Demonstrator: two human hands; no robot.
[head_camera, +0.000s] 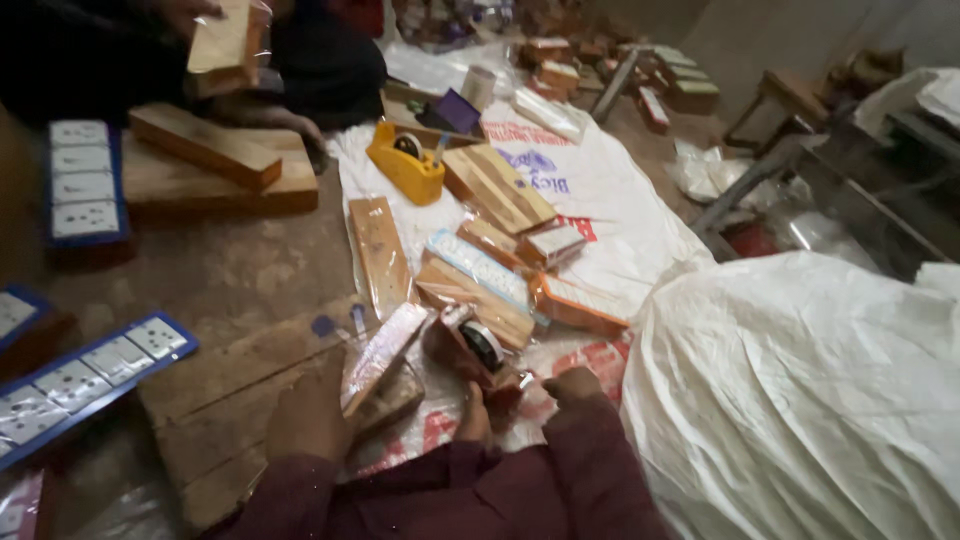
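The person's left hand (308, 415) rests on a wooden board (215, 400) on the floor and presses against a wrapped wooden box (380, 362). The fingers are curled beside the box, but it is hard to tell if they grip it. The box is long. Its long side runs from near the hand up and to the right, tilted, away from the person.

The right hand (478, 412) is closed around a red tape holder (475, 350), just to the right of the box. More wrapped boxes (480, 270) lie beyond on a white sack (600, 190), near a yellow tape holder (405, 165).
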